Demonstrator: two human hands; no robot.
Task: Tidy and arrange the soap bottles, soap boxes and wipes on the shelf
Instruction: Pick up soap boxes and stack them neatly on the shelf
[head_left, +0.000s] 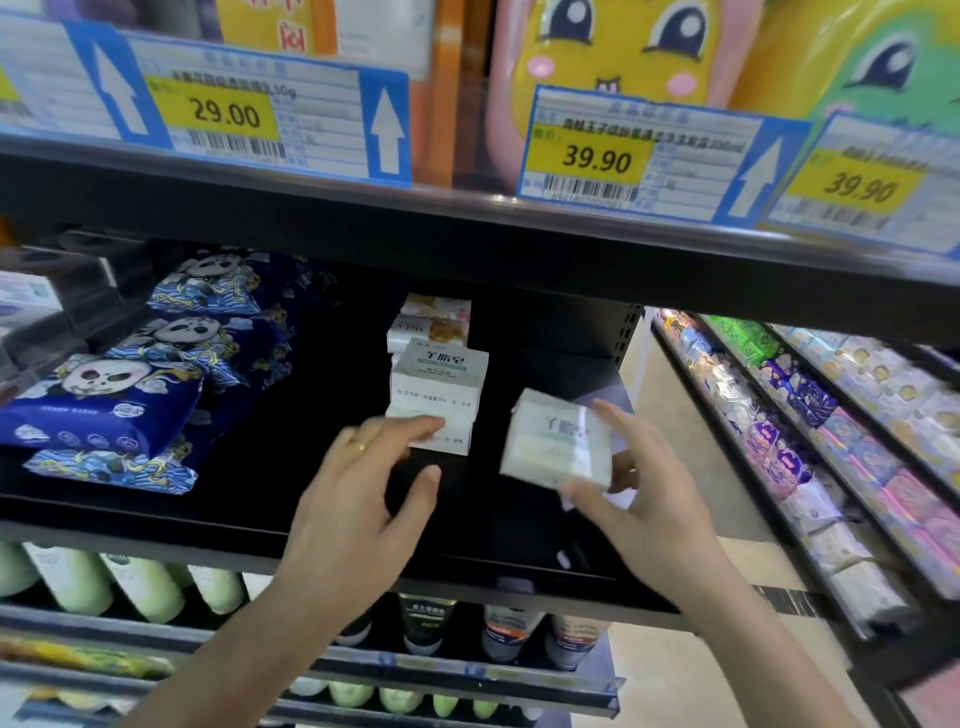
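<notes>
On the black shelf (156, 512) our right hand (639, 483) has its grip closed around a white soap box (556, 439), tilted, just right of the stacked soap boxes (439, 387). Our left hand (363, 483), grip wide, touches the lowest box; blue wipes (104, 400) lie left.

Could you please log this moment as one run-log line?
right hand: holds soap box | left hand: touching stacked boxes | wipes: left

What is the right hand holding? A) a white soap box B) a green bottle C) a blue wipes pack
A: the right hand grips a white soap box, lifted off the shelf beside the stack of soap boxes.
</notes>
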